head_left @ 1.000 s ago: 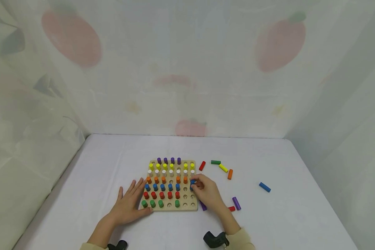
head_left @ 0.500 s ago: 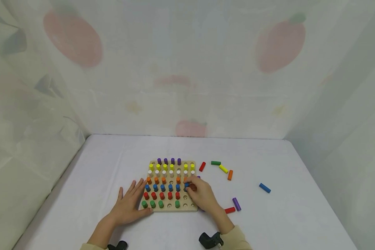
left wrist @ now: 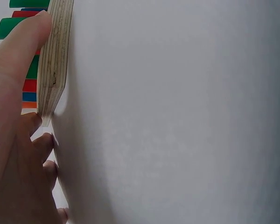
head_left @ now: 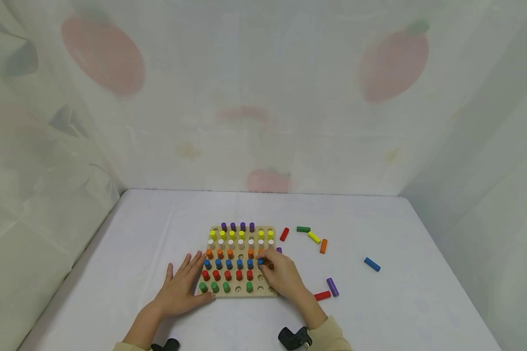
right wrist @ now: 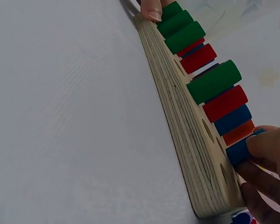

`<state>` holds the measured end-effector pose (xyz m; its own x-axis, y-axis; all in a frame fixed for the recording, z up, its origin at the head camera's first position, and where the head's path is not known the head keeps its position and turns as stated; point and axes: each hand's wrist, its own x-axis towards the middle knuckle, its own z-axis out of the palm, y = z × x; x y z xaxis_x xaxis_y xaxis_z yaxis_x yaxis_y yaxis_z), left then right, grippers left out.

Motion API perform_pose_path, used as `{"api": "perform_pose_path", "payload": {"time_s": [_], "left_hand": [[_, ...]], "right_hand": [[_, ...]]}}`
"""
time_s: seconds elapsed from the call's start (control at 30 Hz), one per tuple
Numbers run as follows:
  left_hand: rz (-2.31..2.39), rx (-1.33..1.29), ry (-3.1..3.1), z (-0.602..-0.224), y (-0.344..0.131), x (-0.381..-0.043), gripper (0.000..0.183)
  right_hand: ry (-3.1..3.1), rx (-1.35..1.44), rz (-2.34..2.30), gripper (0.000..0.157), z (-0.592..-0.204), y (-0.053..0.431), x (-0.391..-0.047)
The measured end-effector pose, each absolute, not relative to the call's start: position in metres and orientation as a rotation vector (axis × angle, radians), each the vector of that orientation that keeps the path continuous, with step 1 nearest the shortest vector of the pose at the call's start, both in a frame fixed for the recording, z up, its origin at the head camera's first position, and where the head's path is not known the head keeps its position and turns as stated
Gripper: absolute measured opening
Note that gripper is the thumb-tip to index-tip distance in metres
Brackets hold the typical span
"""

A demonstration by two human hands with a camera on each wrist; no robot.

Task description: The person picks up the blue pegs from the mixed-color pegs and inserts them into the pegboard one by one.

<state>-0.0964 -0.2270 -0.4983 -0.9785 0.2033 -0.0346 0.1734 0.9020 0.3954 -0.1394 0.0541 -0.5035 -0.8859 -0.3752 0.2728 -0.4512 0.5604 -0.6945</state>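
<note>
A wooden pegboard (head_left: pixel 265 293) lies on the table, with rows of coloured pegs standing in its holes. In the head view my left hand (head_left: pixel 179 291) is spread at the board's left side. Its thumb (left wrist: pixel 25 42) rests on the near left corner beside the green pegs, as the left wrist view shows. My right hand (head_left: pixel 286 277) pinches a blue peg (right wrist: pixel 238 151) between thumb and fingers at the right end of the blue row. That peg stands upright at the board, its lower end at a hole; how deep it sits I cannot tell.
Right of the board lie loose pegs: red (head_left: pixel 284 234), green (head_left: pixel 303 229), yellow (head_left: pixel 314 237), orange (head_left: pixel 323 246), blue (head_left: pixel 372 264), purple (head_left: pixel 332 287) and another red peg (head_left: pixel 322 296). A printed curtain (head_left: pixel 325 146) hangs behind the table.
My right hand has shifted left by one column with the blue peg, then slightly lower, and the peg now shows less above the board. The left hand has stayed in place.
</note>
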Motion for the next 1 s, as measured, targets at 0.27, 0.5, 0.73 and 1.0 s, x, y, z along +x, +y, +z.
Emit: {"api": "perform_pose_path", "payload": {"time_s": [0.27, 0.5, 0.73, 1.0], "left_hand": [[0.613, 0.31, 2.998, -0.5, -0.228, -0.097, 0.101], [0.615, 0.301, 2.985, -0.502, -0.228, -0.098, 0.102], [0.61, 0.297, 2.987, -0.501, -0.228, -0.097, 0.102], [0.609, 0.305, 2.998, -0.5, -0.228, -0.097, 0.101]], "right_hand": [[-2.705, 0.712, 1.232, 0.02, -0.503, 0.055, -0.138], [-2.689, 0.71, 1.273, 0.02, -0.503, 0.056, -0.138], [-2.639, 0.671, 1.32, 0.021, -0.498, 0.064, -0.136], [-2.581, 0.551, 1.313, 0.025, -0.489, 0.083, -0.133]]}}
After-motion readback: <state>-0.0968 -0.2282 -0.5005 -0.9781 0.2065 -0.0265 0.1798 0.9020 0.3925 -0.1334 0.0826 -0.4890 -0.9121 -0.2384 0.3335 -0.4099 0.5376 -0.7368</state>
